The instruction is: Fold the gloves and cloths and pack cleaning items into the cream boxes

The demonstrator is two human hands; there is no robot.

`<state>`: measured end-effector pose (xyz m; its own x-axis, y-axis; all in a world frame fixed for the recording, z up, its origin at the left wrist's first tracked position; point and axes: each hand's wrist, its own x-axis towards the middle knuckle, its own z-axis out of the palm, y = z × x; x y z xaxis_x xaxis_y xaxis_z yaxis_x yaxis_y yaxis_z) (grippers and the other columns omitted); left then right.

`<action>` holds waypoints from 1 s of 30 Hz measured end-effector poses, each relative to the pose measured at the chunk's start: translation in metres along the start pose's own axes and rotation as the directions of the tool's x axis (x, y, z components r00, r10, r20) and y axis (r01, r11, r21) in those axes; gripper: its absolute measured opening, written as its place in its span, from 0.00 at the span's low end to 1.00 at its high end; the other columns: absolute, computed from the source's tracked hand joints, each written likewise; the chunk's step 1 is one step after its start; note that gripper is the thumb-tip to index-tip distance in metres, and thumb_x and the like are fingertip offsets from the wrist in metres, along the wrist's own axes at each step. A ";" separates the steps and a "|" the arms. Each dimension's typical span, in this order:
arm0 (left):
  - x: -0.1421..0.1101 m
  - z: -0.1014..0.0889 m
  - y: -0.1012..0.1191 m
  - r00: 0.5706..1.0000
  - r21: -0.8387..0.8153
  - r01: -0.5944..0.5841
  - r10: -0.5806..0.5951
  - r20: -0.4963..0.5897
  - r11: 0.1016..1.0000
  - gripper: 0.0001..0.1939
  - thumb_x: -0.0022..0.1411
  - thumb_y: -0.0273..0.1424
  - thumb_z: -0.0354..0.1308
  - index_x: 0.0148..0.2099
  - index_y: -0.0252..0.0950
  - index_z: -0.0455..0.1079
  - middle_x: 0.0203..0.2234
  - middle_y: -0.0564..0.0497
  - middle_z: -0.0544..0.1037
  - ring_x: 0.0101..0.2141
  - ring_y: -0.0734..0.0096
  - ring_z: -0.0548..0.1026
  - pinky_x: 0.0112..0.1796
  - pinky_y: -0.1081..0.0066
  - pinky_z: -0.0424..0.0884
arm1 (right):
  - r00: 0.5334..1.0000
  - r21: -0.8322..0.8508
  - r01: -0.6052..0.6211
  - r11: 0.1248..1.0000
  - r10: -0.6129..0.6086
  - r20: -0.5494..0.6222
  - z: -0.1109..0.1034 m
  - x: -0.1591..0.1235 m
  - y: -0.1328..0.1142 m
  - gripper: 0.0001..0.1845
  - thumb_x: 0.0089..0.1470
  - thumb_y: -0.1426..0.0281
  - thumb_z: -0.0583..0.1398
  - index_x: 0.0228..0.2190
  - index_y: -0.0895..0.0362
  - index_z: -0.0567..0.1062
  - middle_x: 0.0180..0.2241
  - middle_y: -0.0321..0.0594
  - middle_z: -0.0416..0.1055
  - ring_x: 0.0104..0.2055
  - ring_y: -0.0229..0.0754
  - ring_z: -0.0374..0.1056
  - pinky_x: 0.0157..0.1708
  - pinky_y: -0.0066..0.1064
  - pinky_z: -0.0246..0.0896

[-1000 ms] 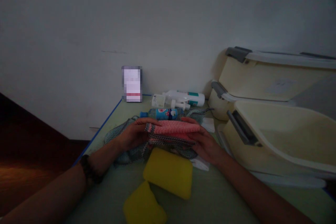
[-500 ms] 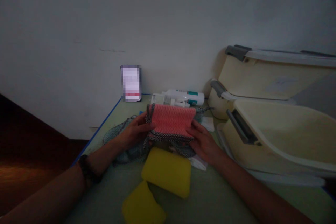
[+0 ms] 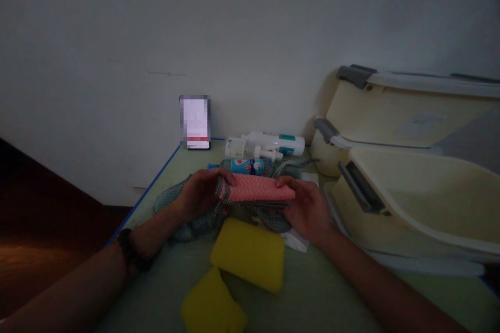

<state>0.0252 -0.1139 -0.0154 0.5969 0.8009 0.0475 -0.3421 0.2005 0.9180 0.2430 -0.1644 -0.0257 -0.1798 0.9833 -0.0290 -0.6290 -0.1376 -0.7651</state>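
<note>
A folded pink cloth with a black-and-white woven edge is held up between both hands above the table. My left hand grips its left end, thumb on top. At the right end my right hand pinches it, with the fingers partly hidden behind. Below the cloth lie two yellow sponges, one larger and one nearer me. Grey-blue mesh cloth is spread under and beside my left hand, and more of it lies behind the pink cloth.
Behind the hands lie a blue-labelled bottle, a clear pump bottle and a white bottle. A phone leans on the wall. To the right stand cream storage bins with grey handles. The green table has a blue edge.
The pink cloth has been folded down into a narrower strip, its top edge lower now. Both thumbs have shifted onto its top, and the blue-labelled bottle behind has come into view.
</note>
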 end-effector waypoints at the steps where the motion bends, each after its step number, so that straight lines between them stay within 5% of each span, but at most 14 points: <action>1: 0.000 0.001 0.000 1.000 0.039 -0.012 0.013 -0.023 0.999 0.16 0.52 0.43 0.56 0.27 0.34 0.70 0.20 0.51 0.69 0.20 0.72 0.68 0.16 0.73 0.68 | 1.000 -0.012 0.015 1.000 -0.015 -0.005 0.001 0.000 0.001 0.12 0.44 0.59 0.59 0.23 0.56 0.73 0.24 0.34 0.65 0.25 0.36 0.62 0.22 0.28 0.64; 4: 0.000 0.004 -0.002 0.990 0.151 -0.065 0.082 -0.112 0.986 0.10 0.48 0.34 0.64 0.28 0.36 0.66 0.20 0.57 0.68 0.20 0.79 0.66 0.19 0.79 0.65 | 0.996 -0.105 0.058 0.993 -0.064 -0.054 0.002 0.000 0.008 0.09 0.40 0.66 0.65 0.26 0.53 0.71 0.26 0.30 0.68 0.27 0.34 0.63 0.24 0.25 0.62; 7: 0.000 0.005 -0.003 0.974 0.251 -0.078 0.128 -0.188 0.965 0.18 0.46 0.26 0.65 0.41 0.41 0.67 0.25 0.59 0.70 0.23 0.81 0.67 0.24 0.81 0.64 | 0.989 -0.157 0.073 0.985 -0.092 -0.113 0.001 0.001 0.014 0.24 0.35 0.74 0.68 0.37 0.50 0.70 0.34 0.31 0.72 0.35 0.36 0.67 0.34 0.28 0.63; 10: 0.001 0.006 -0.003 0.959 0.384 -0.064 0.163 -0.232 0.921 0.18 0.49 0.30 0.64 0.44 0.39 0.68 0.30 0.56 0.73 0.29 0.76 0.70 0.30 0.77 0.67 | 0.992 -0.204 0.061 0.977 -0.081 -0.093 -0.003 0.003 0.018 0.21 0.37 0.73 0.67 0.37 0.53 0.72 0.35 0.34 0.73 0.38 0.38 0.68 0.40 0.32 0.62; 14: 0.003 0.008 -0.002 0.942 0.491 -0.097 0.239 -0.235 0.866 0.11 0.52 0.36 0.61 0.37 0.35 0.70 0.30 0.53 0.75 0.32 0.72 0.71 0.35 0.73 0.67 | 0.986 -0.294 0.128 0.947 -0.153 -0.064 -0.008 0.003 0.020 0.13 0.39 0.73 0.67 0.30 0.53 0.73 0.29 0.29 0.70 0.33 0.34 0.65 0.34 0.26 0.60; 22: 0.003 0.014 0.000 0.944 0.612 -0.049 0.236 -0.229 0.790 0.14 0.56 0.41 0.55 0.31 0.33 0.67 0.23 0.55 0.71 0.25 0.75 0.68 0.28 0.76 0.66 | 0.976 -0.301 0.181 0.936 -0.209 -0.062 -0.004 0.003 0.022 0.12 0.46 0.68 0.64 0.34 0.50 0.70 0.31 0.29 0.69 0.33 0.35 0.65 0.34 0.27 0.63; 24: 0.002 0.010 -0.002 0.949 0.598 -0.081 0.245 -0.198 0.798 0.14 0.56 0.39 0.57 0.39 0.35 0.65 0.26 0.54 0.71 0.26 0.75 0.69 0.28 0.75 0.67 | 0.982 -0.303 0.156 0.940 -0.180 -0.053 -0.003 0.003 0.022 0.12 0.47 0.66 0.63 0.36 0.51 0.70 0.33 0.32 0.70 0.32 0.35 0.66 0.34 0.29 0.63; 26: 0.001 0.005 -0.005 0.953 0.618 -0.158 0.282 -0.107 0.770 0.26 0.51 0.36 0.62 0.50 0.38 0.58 0.34 0.52 0.72 0.30 0.72 0.71 0.31 0.73 0.69 | 0.983 -0.295 0.143 0.945 -0.170 -0.069 -0.002 0.003 0.021 0.12 0.47 0.66 0.62 0.36 0.53 0.70 0.32 0.33 0.71 0.31 0.36 0.66 0.32 0.28 0.64; 28: -0.001 0.001 -0.006 0.947 0.690 -0.246 0.322 0.019 0.681 0.41 0.43 0.33 0.68 0.57 0.42 0.50 0.43 0.48 0.69 0.39 0.66 0.71 0.39 0.68 0.69 | 0.979 -0.280 0.143 0.949 -0.177 -0.101 -0.001 0.003 0.021 0.12 0.47 0.66 0.63 0.36 0.54 0.71 0.31 0.34 0.71 0.30 0.36 0.66 0.31 0.28 0.65; 30: -0.003 0.000 -0.006 0.939 0.768 -0.280 0.330 0.095 0.576 0.45 0.39 0.32 0.70 0.58 0.43 0.52 0.47 0.46 0.67 0.46 0.60 0.68 0.46 0.65 0.66 | 0.975 -0.268 0.149 0.952 -0.186 -0.121 -0.002 0.003 0.021 0.12 0.46 0.67 0.63 0.35 0.54 0.71 0.31 0.33 0.71 0.31 0.36 0.66 0.30 0.27 0.65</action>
<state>0.0258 -0.1174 -0.0208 0.5167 0.7647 0.3850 0.1927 -0.5420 0.8180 0.2308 -0.1645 -0.0424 0.0334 0.9988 0.0365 -0.4229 0.0472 -0.9049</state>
